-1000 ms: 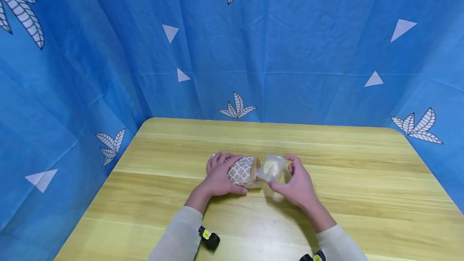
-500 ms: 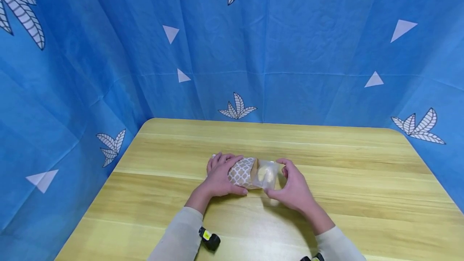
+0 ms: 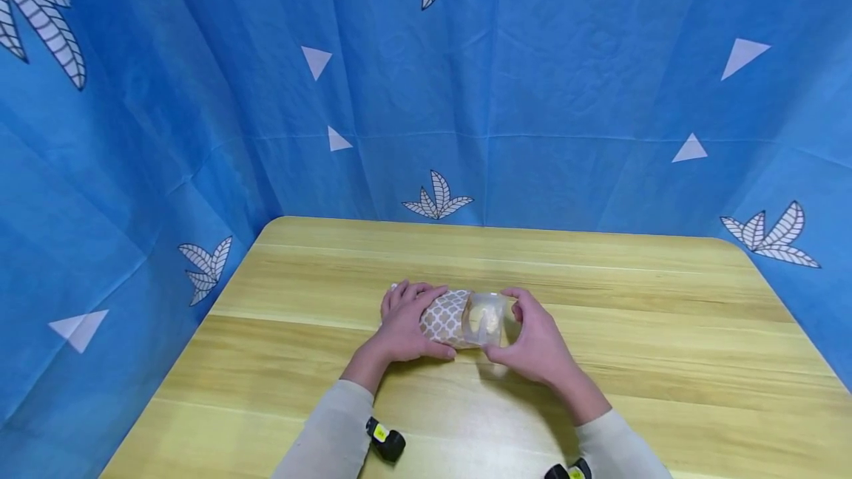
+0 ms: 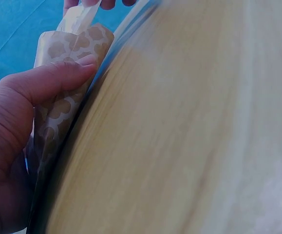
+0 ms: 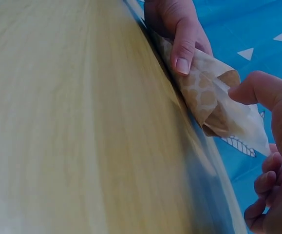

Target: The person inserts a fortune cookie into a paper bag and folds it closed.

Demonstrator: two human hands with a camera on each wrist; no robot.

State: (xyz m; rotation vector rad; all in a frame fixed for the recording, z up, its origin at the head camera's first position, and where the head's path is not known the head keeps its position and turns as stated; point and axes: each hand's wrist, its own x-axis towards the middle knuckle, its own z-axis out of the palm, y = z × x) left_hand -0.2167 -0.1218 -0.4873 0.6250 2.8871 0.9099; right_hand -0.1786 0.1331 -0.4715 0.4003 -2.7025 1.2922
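A brown paper bag (image 3: 444,315) with a white lattice pattern lies on its side on the table, its mouth facing right. My left hand (image 3: 402,327) grips it from above; in the left wrist view the thumb lies across the patterned paper. A small translucent packet (image 3: 484,320) with something pale and round inside is partly in the bag's mouth. Thumb and fingers of my right hand (image 3: 535,342) pinch the packet's outer end. In the right wrist view, the packet (image 5: 248,122) sticks out of the bag (image 5: 201,92); its inner end is hidden.
The light wood-grain table (image 3: 599,272) has rounded far corners. A blue curtain (image 3: 552,94) with white leaves and triangles hangs behind it and at its sides. Small black devices are strapped at both wrists, such as the left wrist camera (image 3: 389,443).
The right hand has moved left and slightly down with the packet, from just outside the bag's mouth to partly inside it. The left hand and the bag have stayed nearly still.
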